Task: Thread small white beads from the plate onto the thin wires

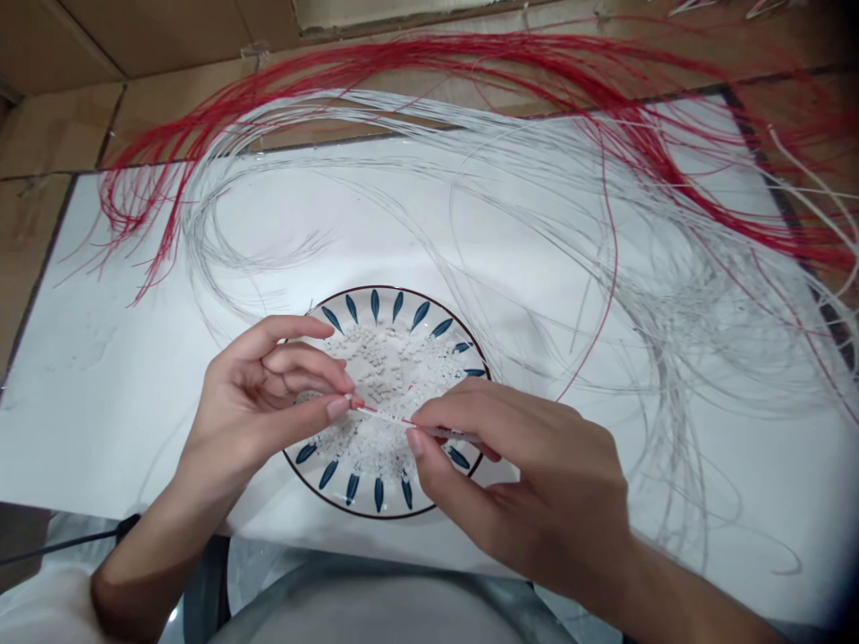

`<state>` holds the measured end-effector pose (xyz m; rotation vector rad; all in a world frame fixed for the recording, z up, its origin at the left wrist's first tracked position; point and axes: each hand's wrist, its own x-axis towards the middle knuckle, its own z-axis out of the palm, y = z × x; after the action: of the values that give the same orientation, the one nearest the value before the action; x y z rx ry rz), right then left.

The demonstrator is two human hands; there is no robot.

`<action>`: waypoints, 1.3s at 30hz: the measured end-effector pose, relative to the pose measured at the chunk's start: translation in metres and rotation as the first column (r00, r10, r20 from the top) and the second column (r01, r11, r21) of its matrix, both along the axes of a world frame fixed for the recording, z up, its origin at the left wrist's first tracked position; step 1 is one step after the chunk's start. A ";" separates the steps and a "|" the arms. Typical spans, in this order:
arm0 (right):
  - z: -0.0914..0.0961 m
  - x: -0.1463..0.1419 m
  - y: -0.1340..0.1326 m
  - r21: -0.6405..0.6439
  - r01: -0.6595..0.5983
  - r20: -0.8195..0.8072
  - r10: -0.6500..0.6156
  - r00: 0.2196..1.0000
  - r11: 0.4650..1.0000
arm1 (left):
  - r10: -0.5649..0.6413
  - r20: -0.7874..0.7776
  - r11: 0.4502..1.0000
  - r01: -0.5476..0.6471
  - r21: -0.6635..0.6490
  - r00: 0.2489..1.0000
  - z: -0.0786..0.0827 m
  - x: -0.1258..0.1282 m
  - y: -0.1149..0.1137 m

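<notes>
Both hands are over a round plate [379,501] with a dark rim and blue petal marks, which holds many tiny white beads [376,353]. My left hand [268,394] pinches the left end of a thin red and white strand [386,416] between thumb and fingertip, its other fingers loosely curled. Thumb and index finger of my right hand [516,474] are closed on the strand's right part. White pieces, perhaps beads, show along it between the hands. What lies inside the right palm is hidden.
Behind the plate, a long bundle of red strands [416,54] arches across the white board [100,358]. Clear-white strands [510,170] lie below it and tangle at the right. Brown cardboard [181,36] lines the back.
</notes>
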<state>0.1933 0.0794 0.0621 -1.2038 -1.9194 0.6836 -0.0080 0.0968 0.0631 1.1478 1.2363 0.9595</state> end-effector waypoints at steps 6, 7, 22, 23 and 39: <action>-0.001 0.000 0.000 -0.012 -0.005 0.001 0.005 1.000 1.000 | -0.027 0.038 1.000 0.027 0.000 0.999 0.000 0.001 0.000; -0.001 0.000 0.000 -0.011 -0.004 -0.001 0.004 1.000 1.000 | -0.030 0.043 1.000 0.030 0.000 0.999 0.000 0.001 0.000; -0.001 0.001 0.000 -0.009 -0.015 0.025 0.015 1.000 1.000 | -0.053 0.007 0.998 0.053 0.032 0.999 0.000 0.002 -0.002; -0.001 0.001 0.000 -0.011 -0.016 0.023 0.016 1.000 1.000 | -0.055 0.005 0.998 0.055 0.033 0.998 0.001 0.001 -0.002; 0.000 0.000 0.001 0.000 -0.019 0.025 0.019 1.000 1.000 | -0.067 -0.017 0.997 0.068 0.032 0.998 0.001 0.002 -0.002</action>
<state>0.1936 0.0801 0.0618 -1.2011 -1.9538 0.6811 -0.0063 0.0951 0.0644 1.2174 1.1908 0.9249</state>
